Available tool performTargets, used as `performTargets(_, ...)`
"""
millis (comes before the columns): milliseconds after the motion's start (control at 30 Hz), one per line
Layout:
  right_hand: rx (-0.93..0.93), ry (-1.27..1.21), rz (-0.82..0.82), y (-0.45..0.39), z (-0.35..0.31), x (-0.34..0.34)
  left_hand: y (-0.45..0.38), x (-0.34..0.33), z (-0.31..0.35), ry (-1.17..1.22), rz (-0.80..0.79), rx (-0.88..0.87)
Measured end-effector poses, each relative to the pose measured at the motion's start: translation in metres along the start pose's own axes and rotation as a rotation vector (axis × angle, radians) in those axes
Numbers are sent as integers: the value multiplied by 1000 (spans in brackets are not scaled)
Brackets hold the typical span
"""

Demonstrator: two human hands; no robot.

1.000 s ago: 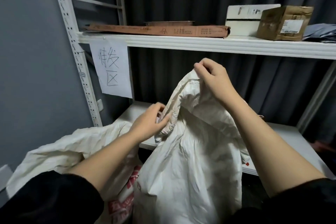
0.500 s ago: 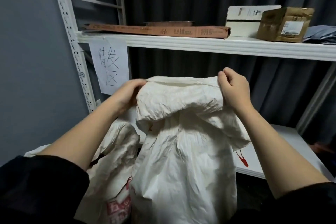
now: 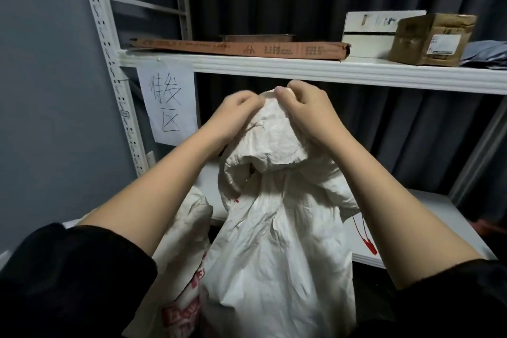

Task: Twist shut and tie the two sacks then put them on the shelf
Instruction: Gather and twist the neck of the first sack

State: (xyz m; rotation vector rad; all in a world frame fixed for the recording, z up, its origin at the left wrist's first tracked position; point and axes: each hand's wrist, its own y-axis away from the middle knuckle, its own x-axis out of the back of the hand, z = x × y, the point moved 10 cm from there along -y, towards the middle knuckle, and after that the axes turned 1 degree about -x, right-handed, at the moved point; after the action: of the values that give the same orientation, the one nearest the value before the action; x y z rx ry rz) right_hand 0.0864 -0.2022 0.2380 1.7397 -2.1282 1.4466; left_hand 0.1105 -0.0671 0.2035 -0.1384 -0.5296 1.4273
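Dark curtains hang behind a white shelf unit [image 3: 315,70] whose upper board carries a long flat carton [image 3: 241,48], a white box [image 3: 370,33] and a brown cardboard box [image 3: 430,38], with a handwritten paper sign [image 3: 167,101] hanging from its edge. Before the lower board stands a white sack [image 3: 279,241], its contents hidden, its gathered top held up by the left hand [image 3: 236,115] and right hand [image 3: 310,112], fingers curled tight on the cloth. A second sack [image 3: 181,269] slumps against its left side, and a red tie [image 3: 366,239] dangles at its right.
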Motion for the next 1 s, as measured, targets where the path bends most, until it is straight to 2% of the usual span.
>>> performTargets(100,10,-222,87,0,7,13,15,1,-44,-21,-61,8)
performTargets(200,-2,-390,188,1,9,28,30,-2,-93,-181,-132,20)
performTargets(300,3,-497,188,0,5,31,38,-12,-129,-327,-217,71)
performTargets(367,24,-536,177,-2,3,33,30,3,-134,-254,-85,136)
performTargets(467,26,-513,223,-4,6,44,9,51,-124,76,278,272)
performTargets(500,25,-493,256,-4,6,49,1,64,-112,139,348,279)
performTargets(567,9,-430,327,-7,7,59,-18,78,-79,242,403,239)
performTargets(667,-72,-180,367,-13,9,68,-39,80,-30,399,351,177)
performTargets(767,-169,108,240,-22,16,64,-47,76,12,540,270,125)
performTargets(833,-217,66,63,-25,18,49,-51,67,34,565,179,86)
performTargets(867,-232,-57,-6,-24,14,41,-51,59,43,556,120,74)
performTargets(967,-279,-718,-157,-24,-13,19,-50,42,58,389,30,61)
performTargets(1000,-227,-748,-207,-28,-26,15,-49,36,64,313,-5,36)
